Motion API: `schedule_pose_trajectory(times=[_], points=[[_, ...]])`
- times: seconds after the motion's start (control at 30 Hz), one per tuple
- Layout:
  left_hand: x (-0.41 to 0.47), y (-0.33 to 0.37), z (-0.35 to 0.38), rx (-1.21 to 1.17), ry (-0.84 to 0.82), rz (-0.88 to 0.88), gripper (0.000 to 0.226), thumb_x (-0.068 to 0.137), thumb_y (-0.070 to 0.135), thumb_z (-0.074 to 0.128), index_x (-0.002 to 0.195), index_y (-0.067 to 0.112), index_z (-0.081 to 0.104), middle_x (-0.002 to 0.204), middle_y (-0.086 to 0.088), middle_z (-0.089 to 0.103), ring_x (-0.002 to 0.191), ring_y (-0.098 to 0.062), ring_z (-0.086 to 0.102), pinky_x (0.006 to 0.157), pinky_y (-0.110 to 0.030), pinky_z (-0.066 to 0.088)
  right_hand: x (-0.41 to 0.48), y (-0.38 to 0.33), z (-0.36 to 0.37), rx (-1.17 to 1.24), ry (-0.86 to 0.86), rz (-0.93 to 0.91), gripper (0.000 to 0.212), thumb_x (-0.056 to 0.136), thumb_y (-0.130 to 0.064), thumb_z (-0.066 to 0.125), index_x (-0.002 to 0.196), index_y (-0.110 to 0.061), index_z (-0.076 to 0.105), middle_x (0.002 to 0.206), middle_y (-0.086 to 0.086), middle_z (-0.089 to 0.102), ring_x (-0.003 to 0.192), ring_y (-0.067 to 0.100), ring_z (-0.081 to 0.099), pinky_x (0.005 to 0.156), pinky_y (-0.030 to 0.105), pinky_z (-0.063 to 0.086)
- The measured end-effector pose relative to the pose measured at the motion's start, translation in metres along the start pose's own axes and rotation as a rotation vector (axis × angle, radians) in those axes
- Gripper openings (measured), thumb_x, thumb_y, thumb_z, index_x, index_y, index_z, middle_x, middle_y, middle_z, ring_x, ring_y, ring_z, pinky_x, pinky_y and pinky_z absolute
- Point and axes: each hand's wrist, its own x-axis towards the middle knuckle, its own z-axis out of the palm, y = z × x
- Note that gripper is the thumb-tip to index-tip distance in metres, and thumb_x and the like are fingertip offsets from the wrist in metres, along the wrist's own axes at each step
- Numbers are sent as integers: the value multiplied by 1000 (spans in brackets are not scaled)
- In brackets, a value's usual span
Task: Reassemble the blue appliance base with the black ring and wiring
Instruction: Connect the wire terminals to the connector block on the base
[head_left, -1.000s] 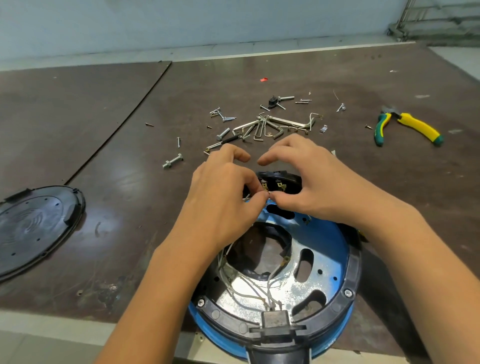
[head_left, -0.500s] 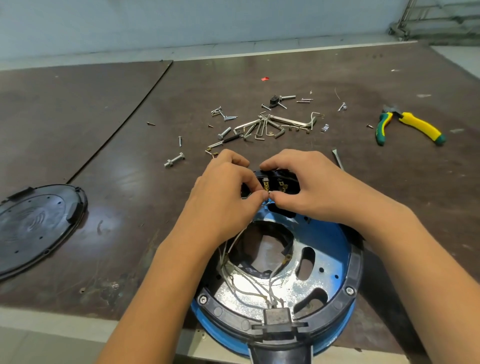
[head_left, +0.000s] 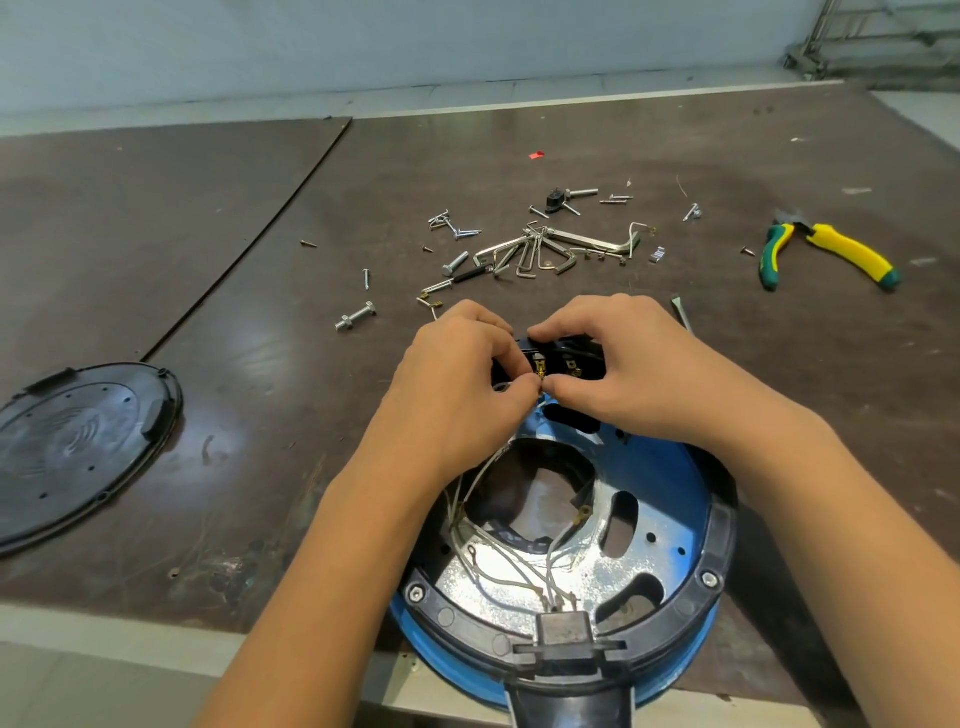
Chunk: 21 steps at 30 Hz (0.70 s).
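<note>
Appliance base (head_left: 670, 467) sits at table (head_left: 260, 364) near edge, w/ ring (head_left: 722, 551) on rim, wiring (head_left: 498, 571) inside. L hand (head_left: 457, 384) & R hand (head_left: 623, 374) meet at base's 12 o'clock. Cover (head_left: 78, 447) at 9, hex keys (head_left: 545, 249) beyond at 12, pliers (head_left: 831, 249) at 1-2.

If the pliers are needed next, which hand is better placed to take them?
Probably the right hand: the pliers lie on the table to its right; the left hand would have to cross.

even, bright daylight, soft shadows. glare patch on the bench (head_left: 234, 447) and on the metal plate (head_left: 519, 587) inside the base. wide-angle bowing at edges; focus sharp throughout.
</note>
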Motion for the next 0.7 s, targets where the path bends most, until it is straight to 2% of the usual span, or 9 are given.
schedule_pose_trajectory(times=[0.1, 0.27, 0.37, 0.7], points=[[0, 0, 0, -9, 3, 1, 5, 82, 33, 72, 79, 29, 76, 113, 13, 57, 103, -8, 56, 85, -29, 46, 0, -1, 1, -2, 10, 22, 47, 83, -33, 71, 129, -26, 64, 126, -5, 65, 120, 11, 56, 100, 27, 45], [-1, 1, -1, -27, -21, 8, 7, 82, 31, 70, 85, 30, 76, 117, 13, 57, 108, -11, 55, 90, -38, 50, -1, -9, 3, -14, 34, 65, 46, 80, -39, 70, 125, -31, 66, 122, -6, 67, 113, 15, 60, 93, 42, 53], [0, 0, -1, -25, -33, 9, 10, 84, 32, 68, 87, 30, 77, 118, 14, 56, 110, -12, 54, 90, -41, 51, -1, -12, 4, -14, 38, 65, 43, 80, -38, 70, 122, -30, 67, 116, -6, 69, 106, 15, 63, 89, 42, 55], [1, 0, -2, -23, -40, 21, 10, 86, 32, 69, 91, 31, 77, 118, 13, 56, 108, -11, 55, 90, -42, 51, 1, -16, 5, -28, 43, 86, 42, 77, -44, 64, 118, -32, 68, 112, -7, 69, 104, 16, 63, 87, 44, 55]])
